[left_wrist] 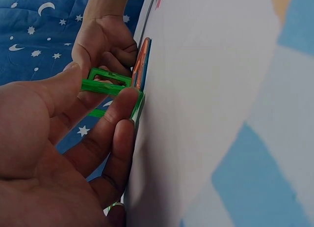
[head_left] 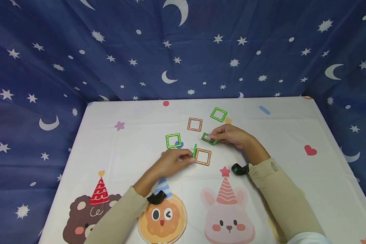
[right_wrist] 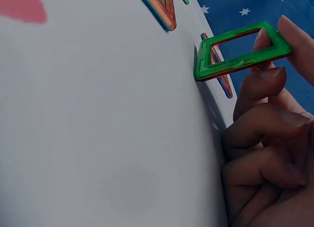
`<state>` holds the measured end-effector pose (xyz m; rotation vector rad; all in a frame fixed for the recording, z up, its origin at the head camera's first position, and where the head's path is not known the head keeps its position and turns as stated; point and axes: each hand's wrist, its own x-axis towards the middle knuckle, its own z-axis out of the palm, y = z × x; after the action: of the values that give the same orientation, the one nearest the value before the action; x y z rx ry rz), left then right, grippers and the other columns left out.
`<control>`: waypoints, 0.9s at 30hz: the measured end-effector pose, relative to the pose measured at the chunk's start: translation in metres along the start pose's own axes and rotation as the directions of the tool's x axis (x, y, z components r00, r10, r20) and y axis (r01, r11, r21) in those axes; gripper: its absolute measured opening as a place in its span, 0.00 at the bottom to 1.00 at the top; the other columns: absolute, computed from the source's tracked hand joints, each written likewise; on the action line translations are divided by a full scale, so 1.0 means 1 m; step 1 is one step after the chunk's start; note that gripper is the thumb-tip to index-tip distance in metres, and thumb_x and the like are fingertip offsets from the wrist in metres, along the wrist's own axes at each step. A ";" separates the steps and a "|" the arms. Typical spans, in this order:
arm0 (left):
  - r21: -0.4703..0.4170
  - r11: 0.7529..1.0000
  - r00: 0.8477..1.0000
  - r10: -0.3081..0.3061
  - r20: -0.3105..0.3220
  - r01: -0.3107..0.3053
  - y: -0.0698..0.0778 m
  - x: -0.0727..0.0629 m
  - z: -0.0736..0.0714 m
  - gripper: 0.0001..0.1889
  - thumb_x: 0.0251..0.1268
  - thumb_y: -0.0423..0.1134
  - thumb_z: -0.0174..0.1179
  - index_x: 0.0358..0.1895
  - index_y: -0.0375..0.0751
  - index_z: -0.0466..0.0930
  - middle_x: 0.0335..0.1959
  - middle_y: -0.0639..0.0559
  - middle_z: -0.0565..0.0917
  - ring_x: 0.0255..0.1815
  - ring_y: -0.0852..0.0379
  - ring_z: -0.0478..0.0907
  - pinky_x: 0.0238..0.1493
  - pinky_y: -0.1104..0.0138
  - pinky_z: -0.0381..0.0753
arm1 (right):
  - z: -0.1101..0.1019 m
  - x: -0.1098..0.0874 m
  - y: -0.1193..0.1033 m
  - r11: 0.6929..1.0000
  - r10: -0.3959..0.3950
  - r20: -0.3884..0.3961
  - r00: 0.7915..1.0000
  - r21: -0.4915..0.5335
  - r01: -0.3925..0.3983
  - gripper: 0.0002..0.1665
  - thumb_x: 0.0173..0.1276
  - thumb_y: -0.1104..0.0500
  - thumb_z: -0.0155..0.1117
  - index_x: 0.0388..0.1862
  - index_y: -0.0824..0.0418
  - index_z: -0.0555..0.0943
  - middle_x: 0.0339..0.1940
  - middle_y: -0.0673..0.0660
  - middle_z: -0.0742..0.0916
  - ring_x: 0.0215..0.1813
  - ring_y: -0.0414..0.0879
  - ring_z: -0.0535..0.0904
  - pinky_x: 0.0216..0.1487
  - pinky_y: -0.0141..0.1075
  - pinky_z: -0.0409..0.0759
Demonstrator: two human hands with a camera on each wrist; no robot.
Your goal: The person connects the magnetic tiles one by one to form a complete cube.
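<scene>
My left hand (head_left: 174, 162) pinches a green square frame tile (head_left: 195, 150) between thumb and fingers. That tile stands on edge along the left side of an orange square frame tile (head_left: 209, 158) lying flat on the table. In the left wrist view the pinched green tile (left_wrist: 103, 87) shows edge-on at the fingertips. To the right and a little farther back, my right hand (head_left: 231, 135) pinches a second green square frame tile (head_left: 207, 141) by one side. The right wrist view shows this tile (right_wrist: 240, 62) tilted, its far edge close over the tablecloth.
Another orange tile (head_left: 188, 123) lies flat behind the hands. One green tile (head_left: 173, 135) lies to its left and another (head_left: 213, 112) at the back right. The white tablecloth (head_left: 140, 135) has printed cartoon animals. A dark blue star-patterned curtain (head_left: 201, 67) rises behind the table.
</scene>
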<state>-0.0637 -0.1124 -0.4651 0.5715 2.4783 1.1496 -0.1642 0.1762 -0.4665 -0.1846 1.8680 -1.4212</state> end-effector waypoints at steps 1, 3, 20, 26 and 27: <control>0.001 1.000 1.000 -0.001 0.001 0.001 0.000 0.000 0.000 0.09 0.71 0.55 0.64 0.45 0.58 0.87 0.35 0.68 0.85 0.42 0.67 0.80 0.50 0.62 0.75 | 0.000 0.000 0.000 1.000 0.003 -0.003 1.000 -0.002 -0.003 0.15 0.73 0.53 0.67 0.42 0.65 0.88 0.30 0.47 0.85 0.33 0.42 0.73 0.34 0.33 0.70; 0.002 1.000 1.000 -0.002 0.001 0.001 0.000 0.000 0.000 0.10 0.71 0.55 0.64 0.45 0.58 0.87 0.35 0.68 0.85 0.42 0.67 0.80 0.50 0.63 0.75 | 0.001 0.001 -0.001 1.000 0.011 -0.011 1.000 -0.004 -0.011 0.15 0.73 0.53 0.67 0.42 0.65 0.88 0.29 0.47 0.85 0.31 0.42 0.72 0.32 0.33 0.68; 0.016 1.000 1.000 0.006 0.013 -0.006 0.002 0.001 -0.002 0.09 0.72 0.55 0.62 0.45 0.59 0.86 0.35 0.68 0.85 0.41 0.68 0.79 0.48 0.64 0.74 | 0.003 0.005 -0.003 0.999 0.026 -0.017 1.000 -0.043 -0.027 0.20 0.70 0.50 0.71 0.42 0.68 0.90 0.26 0.47 0.85 0.30 0.41 0.71 0.34 0.32 0.70; 0.014 1.000 1.000 0.009 0.015 -0.009 0.002 0.000 -0.002 0.08 0.73 0.54 0.61 0.45 0.59 0.86 0.35 0.68 0.85 0.41 0.67 0.79 0.48 0.64 0.74 | 0.009 0.006 -0.002 0.999 0.013 0.001 1.000 -0.047 -0.013 0.18 0.69 0.52 0.72 0.38 0.69 0.90 0.28 0.47 0.88 0.34 0.41 0.76 0.39 0.32 0.76; 0.014 1.000 1.000 0.009 0.014 -0.009 0.002 0.000 -0.002 0.08 0.73 0.54 0.61 0.45 0.59 0.86 0.35 0.68 0.85 0.41 0.67 0.79 0.48 0.63 0.74 | 0.011 0.006 -0.002 0.999 0.013 0.006 1.000 -0.046 -0.013 0.18 0.69 0.52 0.72 0.38 0.68 0.90 0.27 0.47 0.88 0.34 0.41 0.76 0.39 0.32 0.76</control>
<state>-0.0641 -0.1123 -0.4623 0.5930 2.4760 1.1289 -0.1621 0.1640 -0.4682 -0.1986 1.8952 -1.3678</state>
